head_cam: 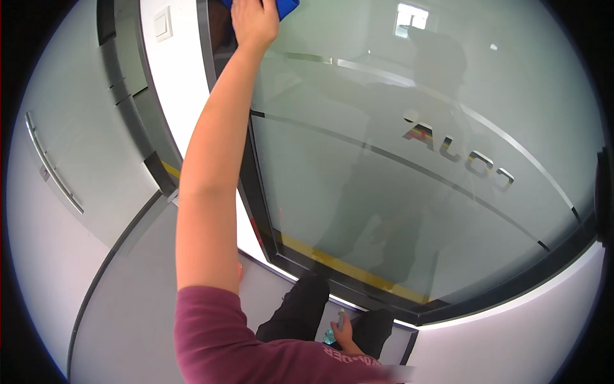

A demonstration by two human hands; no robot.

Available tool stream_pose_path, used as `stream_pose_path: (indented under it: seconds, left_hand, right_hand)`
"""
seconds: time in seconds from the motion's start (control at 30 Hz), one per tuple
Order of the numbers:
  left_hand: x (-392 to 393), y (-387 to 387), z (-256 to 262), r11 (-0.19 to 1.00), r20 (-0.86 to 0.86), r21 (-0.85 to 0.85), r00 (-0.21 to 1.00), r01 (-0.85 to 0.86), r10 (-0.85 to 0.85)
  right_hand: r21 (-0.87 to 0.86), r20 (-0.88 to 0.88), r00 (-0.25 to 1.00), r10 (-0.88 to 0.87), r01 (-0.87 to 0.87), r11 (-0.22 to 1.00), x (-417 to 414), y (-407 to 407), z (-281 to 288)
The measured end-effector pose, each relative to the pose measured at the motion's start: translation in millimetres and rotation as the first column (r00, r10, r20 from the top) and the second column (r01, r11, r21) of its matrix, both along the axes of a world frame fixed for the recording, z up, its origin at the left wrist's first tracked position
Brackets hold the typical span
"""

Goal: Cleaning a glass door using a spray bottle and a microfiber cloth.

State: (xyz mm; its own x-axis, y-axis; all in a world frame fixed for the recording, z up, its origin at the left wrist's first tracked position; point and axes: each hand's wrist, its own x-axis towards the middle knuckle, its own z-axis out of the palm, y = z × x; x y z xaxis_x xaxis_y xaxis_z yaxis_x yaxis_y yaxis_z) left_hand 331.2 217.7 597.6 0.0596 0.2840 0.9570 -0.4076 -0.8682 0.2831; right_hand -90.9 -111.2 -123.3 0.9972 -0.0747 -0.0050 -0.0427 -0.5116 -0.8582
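Note:
My left hand is raised at the top edge of the view, pressing a blue cloth against the upper left of a frosted glass pane. The cloth is partly cut off by the picture's edge. Low down, between my knees, my right hand is closed around a spray bottle with a pale nozzle and a teal, see-through body. My reflection shows in the glass, which bears lettering and clear curved stripes.
A dark frame borders the pane. To the left are a white wall strip with a light switch and a frosted glass door with a long metal handle. Grey floor lies below, and a pale wall stands at the lower right.

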Motion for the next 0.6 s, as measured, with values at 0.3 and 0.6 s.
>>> stream_pose_path:
  seconds: [0.3, 0.6]
  left_hand:
    - [0.0, -36.9, 13.8, 0.993, -0.029, -0.105, 0.998, -0.060, 0.057]
    - [-102.9, -260.6, 34.2, 0.964, 0.340, 0.267, 0.937, -0.014, -0.080]
  right_hand:
    - [-0.032, 0.088, 0.995, -0.048, 0.051, 0.998, 6.5, -2.5, -38.8]
    - [0.015, 0.044, 0.994, -0.096, 0.095, 0.995, 2.3, 3.7, -16.2]
